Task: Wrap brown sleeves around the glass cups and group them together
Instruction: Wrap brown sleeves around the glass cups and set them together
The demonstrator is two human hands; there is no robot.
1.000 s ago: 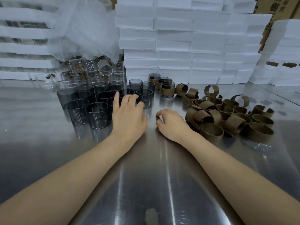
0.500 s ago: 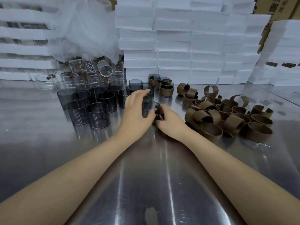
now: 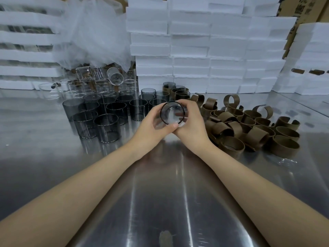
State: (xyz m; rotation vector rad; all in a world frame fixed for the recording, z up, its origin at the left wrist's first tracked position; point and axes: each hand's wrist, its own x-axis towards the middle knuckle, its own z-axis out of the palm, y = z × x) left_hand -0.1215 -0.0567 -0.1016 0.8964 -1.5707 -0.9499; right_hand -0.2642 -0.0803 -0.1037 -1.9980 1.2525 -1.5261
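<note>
Both hands hold one smoky glass cup (image 3: 172, 113) lifted above the steel table, its open mouth tilted toward me. My left hand (image 3: 153, 124) curls round its left side with the thumb on the near rim. My right hand (image 3: 190, 122) wraps its right side, fingers over the top. I cannot tell if a brown sleeve lies under my right fingers. Several bare dark glass cups (image 3: 105, 113) stand grouped at the left. A heap of curled brown sleeves (image 3: 249, 125) lies at the right. A few sleeved cups (image 3: 179, 92) stand together at the back centre.
White foam boxes (image 3: 204, 45) are stacked along the back and right. Clear glass cups (image 3: 99, 81) and crumpled plastic sheeting (image 3: 92, 32) pile up at the back left. The shiny steel table (image 3: 160, 202) stretches toward me between my forearms.
My left hand took a dark cup from the group and brought it to the right hand. Both hands have since lifted it off the table and tilted its mouth toward me.
</note>
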